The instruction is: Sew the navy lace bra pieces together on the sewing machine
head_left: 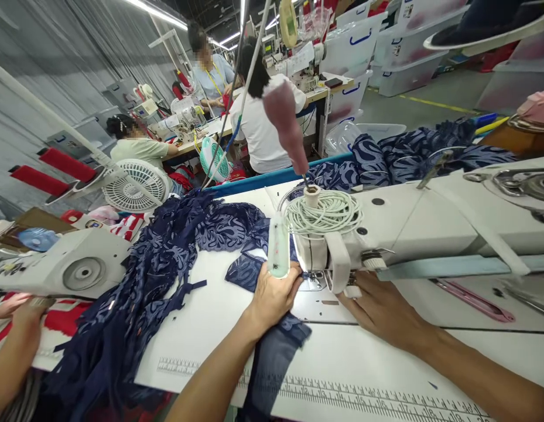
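Note:
My left hand (274,293) is closed on navy patterned fabric (243,272), just left of the sewing machine's presser foot (316,274). A sheer navy strip (276,360) of it runs under my left wrist and over the table's front edge. My right hand (377,305) lies low on the machine bed, right of the needle area, with its fingers stretched out toward the foot. The white sewing machine (403,217) hides part of those fingers. No fabric shows in that hand. A pale green plate (278,249) on the machine's front covers part of my left hand's view.
Heaped navy garment pieces (161,252) lie left, more bundles (386,155) behind the machine. Pink thread snips (474,299) rest right. A printed ruler (342,392) runs along the front edge. Another person's hands (28,319) work on red fabric at a neighbouring machine (78,264).

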Action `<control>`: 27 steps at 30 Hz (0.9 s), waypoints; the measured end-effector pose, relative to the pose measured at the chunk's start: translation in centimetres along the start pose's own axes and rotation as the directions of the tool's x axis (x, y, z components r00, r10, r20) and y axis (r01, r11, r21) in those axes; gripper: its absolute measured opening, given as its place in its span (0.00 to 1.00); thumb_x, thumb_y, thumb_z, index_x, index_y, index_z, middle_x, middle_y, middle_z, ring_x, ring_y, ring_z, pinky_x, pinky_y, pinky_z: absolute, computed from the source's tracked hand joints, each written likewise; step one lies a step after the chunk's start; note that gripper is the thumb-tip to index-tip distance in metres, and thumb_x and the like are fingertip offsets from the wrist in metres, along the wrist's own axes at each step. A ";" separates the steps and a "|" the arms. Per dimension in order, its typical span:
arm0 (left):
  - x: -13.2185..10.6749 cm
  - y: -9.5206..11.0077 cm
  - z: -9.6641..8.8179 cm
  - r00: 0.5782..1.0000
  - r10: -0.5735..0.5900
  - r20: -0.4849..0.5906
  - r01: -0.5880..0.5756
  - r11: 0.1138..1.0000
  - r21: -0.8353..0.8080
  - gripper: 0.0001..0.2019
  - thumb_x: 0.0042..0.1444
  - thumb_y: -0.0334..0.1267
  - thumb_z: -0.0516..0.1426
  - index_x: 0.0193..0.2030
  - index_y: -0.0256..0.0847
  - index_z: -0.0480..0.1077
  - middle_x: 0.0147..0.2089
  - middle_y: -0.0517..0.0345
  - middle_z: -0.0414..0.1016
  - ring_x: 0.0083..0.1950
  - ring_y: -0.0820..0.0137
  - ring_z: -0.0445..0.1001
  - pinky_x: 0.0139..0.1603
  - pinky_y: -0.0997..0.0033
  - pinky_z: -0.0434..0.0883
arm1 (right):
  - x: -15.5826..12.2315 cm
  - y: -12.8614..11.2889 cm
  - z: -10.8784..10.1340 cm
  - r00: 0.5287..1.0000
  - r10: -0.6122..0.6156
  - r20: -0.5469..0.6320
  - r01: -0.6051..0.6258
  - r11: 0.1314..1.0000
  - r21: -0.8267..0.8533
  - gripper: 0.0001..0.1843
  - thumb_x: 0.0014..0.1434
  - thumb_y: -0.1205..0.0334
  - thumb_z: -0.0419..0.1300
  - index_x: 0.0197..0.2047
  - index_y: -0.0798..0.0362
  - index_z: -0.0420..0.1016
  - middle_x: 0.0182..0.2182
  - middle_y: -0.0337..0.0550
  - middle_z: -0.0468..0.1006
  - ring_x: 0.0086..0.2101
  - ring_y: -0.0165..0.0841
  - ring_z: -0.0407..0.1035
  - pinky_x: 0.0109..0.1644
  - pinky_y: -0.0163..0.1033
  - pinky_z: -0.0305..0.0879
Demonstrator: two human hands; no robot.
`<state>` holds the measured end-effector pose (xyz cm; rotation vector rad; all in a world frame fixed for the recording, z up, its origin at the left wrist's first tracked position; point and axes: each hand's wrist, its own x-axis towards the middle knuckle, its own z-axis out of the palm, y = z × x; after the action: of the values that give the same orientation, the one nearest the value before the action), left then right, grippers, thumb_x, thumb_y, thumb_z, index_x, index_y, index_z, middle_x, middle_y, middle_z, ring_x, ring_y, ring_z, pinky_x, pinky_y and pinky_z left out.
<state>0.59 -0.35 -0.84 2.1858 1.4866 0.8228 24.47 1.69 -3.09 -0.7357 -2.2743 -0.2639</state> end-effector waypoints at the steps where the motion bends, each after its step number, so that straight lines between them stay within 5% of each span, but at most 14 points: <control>1: 0.0 0.1 -0.2 0.998 -0.057 -0.009 0.057 0.997 -0.052 0.07 0.63 0.37 0.53 0.37 0.42 0.72 0.40 0.49 0.75 0.50 0.58 0.71 0.58 0.53 0.64 | 0.2 -0.1 -0.1 1.000 -0.024 -0.007 0.024 1.000 -0.015 0.11 0.66 0.71 0.54 0.31 0.54 0.68 0.29 0.43 0.72 0.30 0.33 0.68 0.27 0.37 0.58; 6: -1.8 0.8 -3.2 0.931 -0.353 -0.087 0.311 0.897 -0.316 0.08 0.63 0.42 0.53 0.36 0.42 0.68 0.36 0.56 0.72 0.40 0.65 0.69 0.45 0.65 0.66 | 1.0 -0.3 -1.1 0.991 -0.127 -0.031 0.125 0.989 -0.079 0.13 0.65 0.76 0.52 0.38 0.54 0.76 0.29 0.46 0.76 0.34 0.38 0.72 0.34 0.43 0.66; 11: -5.3 2.0 -6.2 0.836 -0.545 0.061 0.449 0.616 -0.648 0.17 0.59 0.54 0.56 0.34 0.40 0.64 0.29 0.62 0.62 0.29 0.74 0.60 0.32 0.73 0.60 | 0.7 -0.5 -0.8 0.988 -0.149 -0.032 0.151 0.988 0.041 0.19 0.68 0.72 0.47 0.44 0.48 0.78 0.34 0.45 0.82 0.31 0.37 0.74 0.43 0.49 0.72; 14: -6.6 2.7 -6.6 0.807 -0.575 0.138 0.461 0.466 -0.755 0.22 0.52 0.57 0.61 0.33 0.40 0.62 0.29 0.63 0.60 0.29 0.75 0.58 0.32 0.74 0.59 | 0.9 -2.0 -0.8 0.995 -0.101 -0.006 0.099 0.963 0.250 0.15 0.69 0.67 0.48 0.45 0.48 0.77 0.37 0.45 0.82 0.35 0.37 0.76 0.42 0.45 0.73; 17: -7.3 3.0 -6.6 0.794 -0.583 0.172 0.449 0.371 -0.813 0.24 0.48 0.57 0.65 0.32 0.40 0.61 0.29 0.64 0.58 0.29 0.76 0.56 0.32 0.75 0.58 | 1.6 -4.1 -1.5 0.988 0.012 0.155 -0.083 0.884 0.460 0.11 0.70 0.62 0.51 0.45 0.49 0.75 0.35 0.42 0.80 0.34 0.33 0.75 0.36 0.38 0.70; 21: -7.7 2.9 -6.5 0.788 -0.594 0.159 0.426 0.342 -0.838 0.24 0.48 0.57 0.66 0.33 0.40 0.62 0.29 0.65 0.57 0.29 0.77 0.55 0.31 0.76 0.55 | 2.0 -6.3 -2.0 0.925 0.121 0.361 -0.316 0.772 0.552 0.11 0.72 0.60 0.49 0.42 0.48 0.72 0.32 0.40 0.76 0.31 0.31 0.72 0.33 0.36 0.65; 27: -7.7 2.6 -6.7 0.815 -0.568 0.113 0.416 0.436 -0.798 0.20 0.54 0.55 0.62 0.35 0.40 0.64 0.29 0.65 0.59 0.30 0.75 0.56 0.33 0.75 0.55 | 0.7 -7.4 -2.1 0.865 0.289 0.411 -0.467 0.762 0.449 0.14 0.71 0.56 0.48 0.35 0.47 0.70 0.27 0.35 0.74 0.26 0.29 0.69 0.29 0.34 0.62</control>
<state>-4.00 -8.59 3.87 0.9335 1.3256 1.1717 20.97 -4.79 -0.91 -0.9609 -2.2494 0.7199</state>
